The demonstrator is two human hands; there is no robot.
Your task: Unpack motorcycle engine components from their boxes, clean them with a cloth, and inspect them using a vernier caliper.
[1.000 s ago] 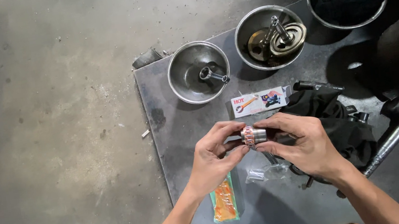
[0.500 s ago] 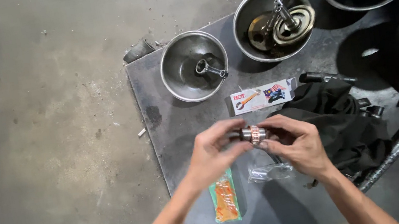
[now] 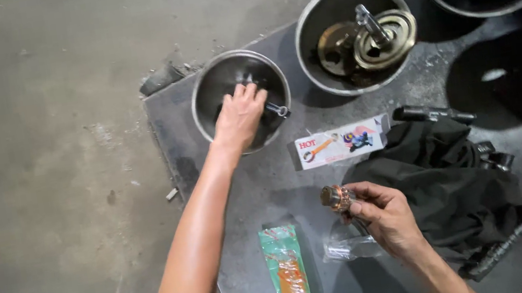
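Left hand (image 3: 241, 116) is reaching into a small steel bowl (image 3: 210, 85), fingers curling over a metal part (image 3: 278, 110) lying inside; whether they are gripping it cannot be told. Right hand (image 3: 385, 214) is pinching a small copper-coloured bearing (image 3: 336, 198) at its fingertips, just beside a black cloth (image 3: 446, 187).

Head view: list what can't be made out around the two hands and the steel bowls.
- Left hand: its fingers reach into the near steel bowl and cover the small metal part; contact cannot be told.
- Right hand: holds a small ribbed metal piece; its far end is hidden by the fingers.
- Dark bowl: cut by the top edge, contents lost in shadow.
- Black cloth: covers the tools beneath it.
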